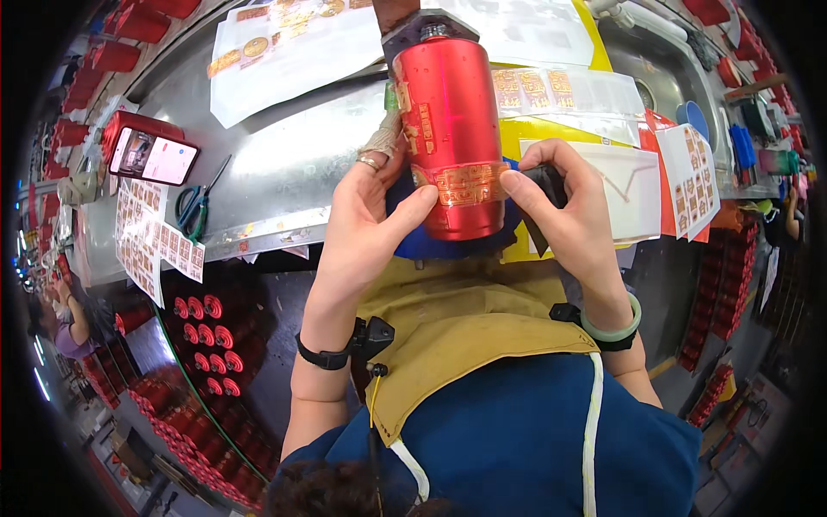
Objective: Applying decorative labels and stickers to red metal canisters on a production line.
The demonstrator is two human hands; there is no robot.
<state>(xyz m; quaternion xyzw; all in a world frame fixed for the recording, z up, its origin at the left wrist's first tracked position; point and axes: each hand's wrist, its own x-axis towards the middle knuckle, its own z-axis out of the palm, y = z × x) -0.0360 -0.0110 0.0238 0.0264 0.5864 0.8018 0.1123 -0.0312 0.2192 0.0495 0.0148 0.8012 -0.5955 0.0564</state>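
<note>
A red metallic bottle (452,103) with a bare threaded neck lies in front of me, its neck pointing away. Across its lower part runs a clear strip with gold lettering, a label (469,184). My left hand (375,211) is closed round the bottle's left side, thumb at the label's left end, a tan wrap on one finger. My right hand (573,202) is bent in at the other side, thumb and forefinger at the label's right end. Beneath its fingers hangs a dark flat piece (545,202), partly hidden. More gold decoration (424,129) is on the bottle's left side.
On the metal table (276,185) lie a phone (153,156), green-handled scissors (193,211) and gold label sheets (142,233). White sheets (293,52) and yellow sheeting (517,133) spread behind the bottle. Rows of red bottles (207,336) stand lower left. Another person (73,323) is at far left.
</note>
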